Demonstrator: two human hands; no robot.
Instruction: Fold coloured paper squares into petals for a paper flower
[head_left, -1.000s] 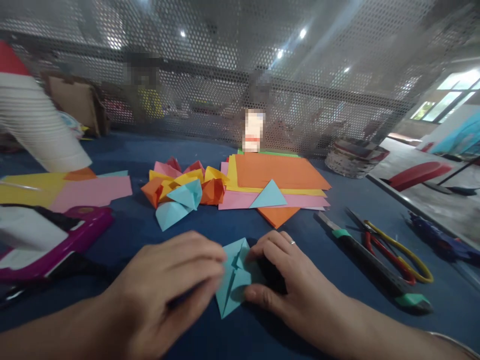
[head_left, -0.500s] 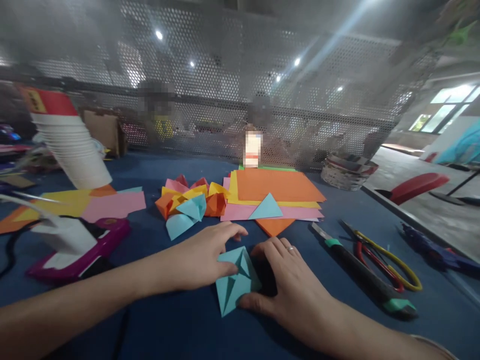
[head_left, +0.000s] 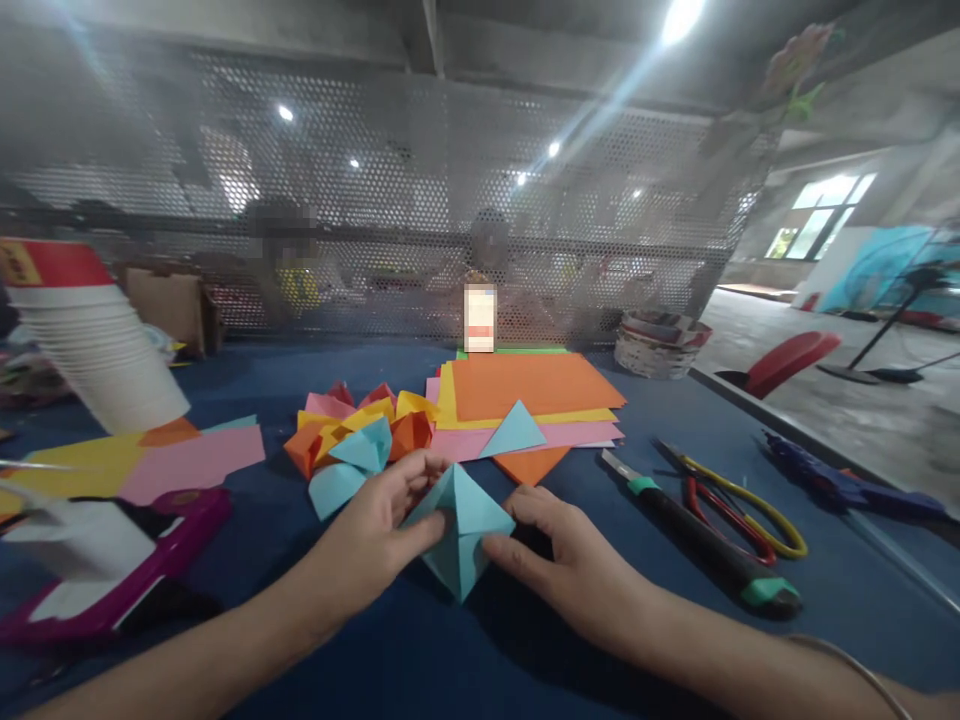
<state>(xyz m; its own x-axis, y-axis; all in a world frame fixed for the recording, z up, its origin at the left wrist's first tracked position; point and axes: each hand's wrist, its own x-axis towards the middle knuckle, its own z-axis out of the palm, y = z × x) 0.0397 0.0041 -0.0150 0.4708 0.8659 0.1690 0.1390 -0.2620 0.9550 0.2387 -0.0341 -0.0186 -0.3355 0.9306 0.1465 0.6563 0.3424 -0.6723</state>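
Note:
A folded light-blue paper piece (head_left: 459, 525) is raised off the blue table (head_left: 420, 660), its point up. My left hand (head_left: 371, 535) grips its left side between thumb and fingers. My right hand (head_left: 559, 560) pinches its right side; a ring shows on one finger. Just behind lies a heap of folded paper pieces (head_left: 360, 440) in orange, yellow, pink and blue.
A stack of coloured sheets (head_left: 525, 395) with a blue triangle (head_left: 512, 432) lies behind. A utility knife (head_left: 694, 535) and scissors (head_left: 739, 505) lie right. Left are a purple tool (head_left: 112, 570), loose sheets (head_left: 165, 460) and a stack of paper cups (head_left: 90, 340). A perforated screen (head_left: 450, 200) closes the back.
The blue piece, earlier flat on the table under both hands, is now lifted and puffed into a peaked shape. The camera view has tilted up.

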